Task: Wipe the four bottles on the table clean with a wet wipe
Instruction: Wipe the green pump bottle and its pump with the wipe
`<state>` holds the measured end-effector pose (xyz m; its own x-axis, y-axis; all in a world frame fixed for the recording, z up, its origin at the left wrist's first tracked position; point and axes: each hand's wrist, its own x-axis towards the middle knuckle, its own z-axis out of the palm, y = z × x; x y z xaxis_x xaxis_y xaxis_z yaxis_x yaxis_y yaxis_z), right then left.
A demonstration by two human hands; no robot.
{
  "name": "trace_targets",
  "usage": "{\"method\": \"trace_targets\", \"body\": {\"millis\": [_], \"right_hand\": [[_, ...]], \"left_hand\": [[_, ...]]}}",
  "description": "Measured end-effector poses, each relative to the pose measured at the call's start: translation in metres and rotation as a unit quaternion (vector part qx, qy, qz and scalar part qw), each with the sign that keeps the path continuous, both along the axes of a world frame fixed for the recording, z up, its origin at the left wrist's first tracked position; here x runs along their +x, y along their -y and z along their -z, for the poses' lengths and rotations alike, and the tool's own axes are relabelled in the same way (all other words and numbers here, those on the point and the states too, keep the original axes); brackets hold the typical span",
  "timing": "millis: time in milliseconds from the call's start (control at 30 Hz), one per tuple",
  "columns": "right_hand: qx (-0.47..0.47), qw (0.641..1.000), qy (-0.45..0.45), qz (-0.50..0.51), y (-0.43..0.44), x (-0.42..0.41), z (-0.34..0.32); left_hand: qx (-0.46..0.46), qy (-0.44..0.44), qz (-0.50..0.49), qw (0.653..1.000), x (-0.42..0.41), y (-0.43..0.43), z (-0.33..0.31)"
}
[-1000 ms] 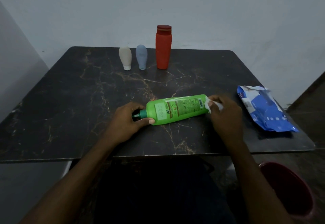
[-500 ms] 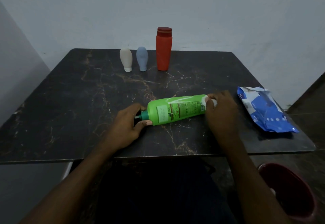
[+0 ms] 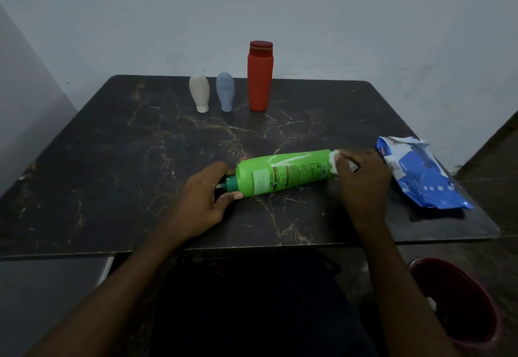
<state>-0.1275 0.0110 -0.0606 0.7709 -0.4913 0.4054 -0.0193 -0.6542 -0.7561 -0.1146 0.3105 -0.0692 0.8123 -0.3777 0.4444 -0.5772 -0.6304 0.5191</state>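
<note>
- green glossy plastic bottle [image 3: 283, 173] lies sideways on the dark marbled table [image 3: 112, 160], left hand [image 3: 201, 199] pinching its teal cap end
- right hand [image 3: 361, 177] curled round a crumpled white wet wipe [image 3: 333, 160], pressed on the bottle's base
- tall red bottle [image 3: 260, 76], cream tube [image 3: 199, 92] and blue-grey tube [image 3: 225, 90] stand upright at the back
- crinkly blue wipes pack [image 3: 420, 174] at right, flap open

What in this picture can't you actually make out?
All in the head view:
- Wet wipe: mostly hidden under the right hand.
- Green bottle: its base is covered by wipe and hand; the label print is too small and dim to read.
- Its cap: partly hidden by the left hand.
- Red bin: its inside is too dark to tell what it holds.
- Blue pack: print too small.
</note>
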Motion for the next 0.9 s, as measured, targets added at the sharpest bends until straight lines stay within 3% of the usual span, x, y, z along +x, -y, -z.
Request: {"method": "trace_targets", "body": {"millis": [333,600,800,900], "right_hand": [[-0.017,0.983,0.087,-0.163,-0.115,-0.027,0.004],[0.051,0.997,0.055,-0.025,-0.048,-0.014,-0.001],[0.031,0.982,0.086,-0.163,-0.124,-0.031,0.002],[0.031,0.981,0.092,-0.166,-0.120,-0.030,0.000]], "left_hand": [[0.011,0.028,0.004,1.000,-0.003,-0.001,-0.001],[0.016,0.028,0.002,0.999,-0.003,0.001,0.001],[0.014,0.028,0.005,0.999,-0.004,-0.001,0.001],[0.001,0.025,0.013,1.000,-0.006,-0.001,0.000]]}}
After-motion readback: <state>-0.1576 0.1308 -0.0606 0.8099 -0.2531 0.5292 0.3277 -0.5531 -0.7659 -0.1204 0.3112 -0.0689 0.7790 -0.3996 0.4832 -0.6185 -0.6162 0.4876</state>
